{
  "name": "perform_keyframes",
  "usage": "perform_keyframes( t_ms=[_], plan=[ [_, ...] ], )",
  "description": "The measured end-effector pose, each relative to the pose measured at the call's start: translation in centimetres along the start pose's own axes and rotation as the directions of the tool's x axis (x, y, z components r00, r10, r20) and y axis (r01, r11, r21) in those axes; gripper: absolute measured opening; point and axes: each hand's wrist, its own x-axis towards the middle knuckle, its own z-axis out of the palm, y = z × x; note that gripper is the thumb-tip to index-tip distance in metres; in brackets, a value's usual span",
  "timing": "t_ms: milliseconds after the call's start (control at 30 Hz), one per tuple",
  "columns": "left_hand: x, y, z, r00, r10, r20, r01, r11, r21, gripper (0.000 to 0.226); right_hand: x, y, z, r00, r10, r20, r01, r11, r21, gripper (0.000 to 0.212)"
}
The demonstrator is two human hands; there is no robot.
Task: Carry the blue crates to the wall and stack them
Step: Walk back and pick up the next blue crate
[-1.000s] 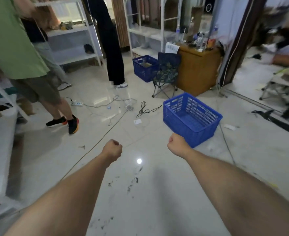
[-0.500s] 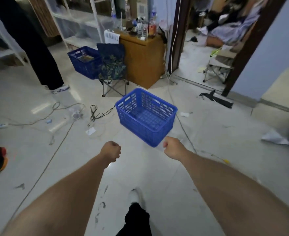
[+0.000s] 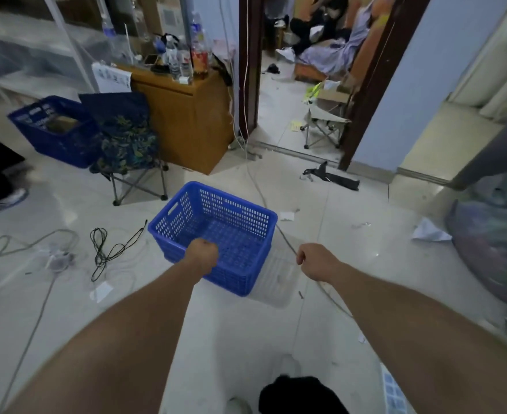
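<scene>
An empty blue crate (image 3: 234, 222) with perforated walls stands on the tiled floor in the middle of the view. My left hand (image 3: 201, 253) is a closed fist in front of the crate's near rim and overlaps it; I see no grip on the rim. My right hand (image 3: 315, 259) is also a fist, just right of the crate's near right corner and apart from it. A second blue crate (image 3: 52, 141) with something brown inside stands at the far left.
A folding chair (image 3: 126, 138) and a wooden cabinet (image 3: 192, 115) stand behind the crate. Black and grey cables (image 3: 105, 249) lie on the floor to its left. A large bag (image 3: 497, 240) sits at the right. Behind is a doorway (image 3: 291, 100). A person's shoe (image 3: 4, 198) shows at the left.
I have walked closer to the crate and turned right. It now lies right in front of my fists, and my left fist overlaps its near rim. Both hands stay closed.
</scene>
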Motion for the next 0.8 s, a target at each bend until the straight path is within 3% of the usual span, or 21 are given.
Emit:
perform_keyframes(
  t_ms=[133, 367, 500, 800],
  plan=[
    [4.5, 2.8, -0.5, 0.996, -0.066, -0.057, 0.067, 0.998, 0.009, 0.031, 6.6, -0.9, -1.1, 1.0, -0.025, -0.014, 0.024, 1.0, -0.019, 0.023],
    [13.0, 8.8, -4.5, 0.98, -0.107, -0.166, 0.136, 0.976, 0.169, 0.028, 20.8, -4.6, -3.4, 0.989, -0.145, 0.01, 0.145, 0.989, -0.025, 0.022],
    [16.7, 10.5, -6.1, 0.96, -0.162, -0.227, 0.184, 0.98, 0.081, 0.015, 26.3, -8.3, -4.6, 0.971, -0.224, 0.08, 0.231, 0.97, -0.08, 0.025],
    [27.1, 10.6, -7.9, 0.946, -0.304, -0.108, 0.307, 0.952, 0.009, 0.025, 36.9, -12.7, -4.2, 0.968, -0.194, 0.159, 0.212, 0.972, -0.105, 0.025]
  ],
)
